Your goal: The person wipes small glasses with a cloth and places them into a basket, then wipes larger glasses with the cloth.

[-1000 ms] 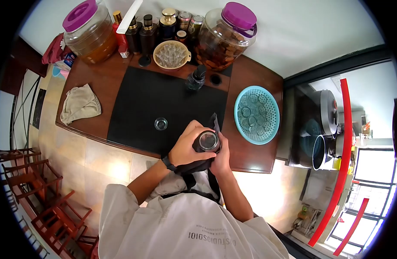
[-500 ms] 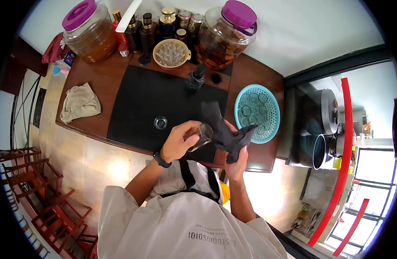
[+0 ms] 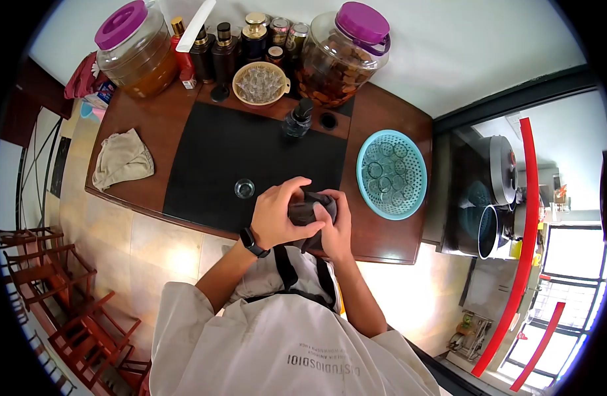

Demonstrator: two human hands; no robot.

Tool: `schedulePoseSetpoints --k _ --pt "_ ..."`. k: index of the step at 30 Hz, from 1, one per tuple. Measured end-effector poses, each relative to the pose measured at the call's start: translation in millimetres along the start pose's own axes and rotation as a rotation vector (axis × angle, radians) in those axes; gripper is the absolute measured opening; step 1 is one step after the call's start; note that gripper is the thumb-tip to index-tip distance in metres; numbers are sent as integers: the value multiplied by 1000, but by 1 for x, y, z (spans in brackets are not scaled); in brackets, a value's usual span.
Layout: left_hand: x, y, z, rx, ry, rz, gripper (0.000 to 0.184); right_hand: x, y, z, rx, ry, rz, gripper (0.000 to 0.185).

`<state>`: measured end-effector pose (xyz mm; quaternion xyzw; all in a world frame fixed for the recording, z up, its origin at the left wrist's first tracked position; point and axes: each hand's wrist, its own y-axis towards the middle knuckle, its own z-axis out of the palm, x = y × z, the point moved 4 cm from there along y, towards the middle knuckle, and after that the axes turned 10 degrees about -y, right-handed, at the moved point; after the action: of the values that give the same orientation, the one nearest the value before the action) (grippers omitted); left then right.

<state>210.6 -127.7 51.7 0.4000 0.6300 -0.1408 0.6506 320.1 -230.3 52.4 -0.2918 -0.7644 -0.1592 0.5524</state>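
My left hand (image 3: 273,214), with a dark watch (image 3: 250,243) on its wrist, curves its fingers and thumb around a drinking glass mostly hidden by a dark grey cloth (image 3: 303,212). My right hand (image 3: 336,228) grips this cloth around the glass from the other side, thumb pressed on top. Both hands meet over the table's front edge. Left of them, a small clear glass (image 3: 244,189) stands on the black mat (image 3: 204,152). To the right, a light blue plastic basket (image 3: 422,173) holds several clear glasses (image 3: 384,183).
A dark bottle (image 3: 297,119) stands near the mat's back edge. Behind it are a cream basket (image 3: 287,86) of small glasses and large purple-lidded jars (image 3: 343,63). A beige cloth (image 3: 124,160) lies at the left of the wooden table (image 3: 389,241). Wooden chairs (image 3: 85,330) stand lower left.
My right hand has brought the dark cloth leftwards onto the glass in my left hand. The cloth hung loose and spread before; now it is bunched around the glass.
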Motion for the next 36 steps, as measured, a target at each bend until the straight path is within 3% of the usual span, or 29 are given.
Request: schedulePoseSetpoints --k 3,5,6,7,9,12,13,15,17,19,26,28,32,36 --pt "1 4 -1 -22 -23 2 83 -23 0 2 -97 195 98 20" --pt "-6 10 5 91 -119 58 94 -29 -5 6 -157 517 225 17" --pt "1 4 13 198 -287 -92 105 -23 -5 6 -155 596 261 18" --pt "1 1 16 251 -266 -146 107 -17 -6 4 -159 675 299 19" --pt "11 -11 26 210 -427 -281 110 -20 -7 3 -155 677 292 21" --pt "21 -13 27 190 -431 -295 112 -24 -9 4 -166 845 324 26" --pt "21 -13 27 188 -431 -295 112 -24 -8 3 -164 845 324 26" --pt "17 -13 24 248 -113 -191 111 -25 -8 6 -136 997 432 28" --pt "22 -16 35 239 -148 -174 104 -31 -10 7 -148 1000 513 32" --pt "27 -15 40 156 -520 -206 95 -34 -11 14 -1 1122 536 42" --pt "32 -20 42 102 -400 -208 91 -45 -14 25 55 1049 577 46" --pt "26 -16 40 -36 -561 -184 91 -43 -12 28 90 1075 555 46" --pt "22 -11 35 -61 -575 -148 92 -45 -11 33 190 1171 543 46" --pt "19 -9 27 80 -213 -97 92 -51 -12 35 187 1195 494 46"
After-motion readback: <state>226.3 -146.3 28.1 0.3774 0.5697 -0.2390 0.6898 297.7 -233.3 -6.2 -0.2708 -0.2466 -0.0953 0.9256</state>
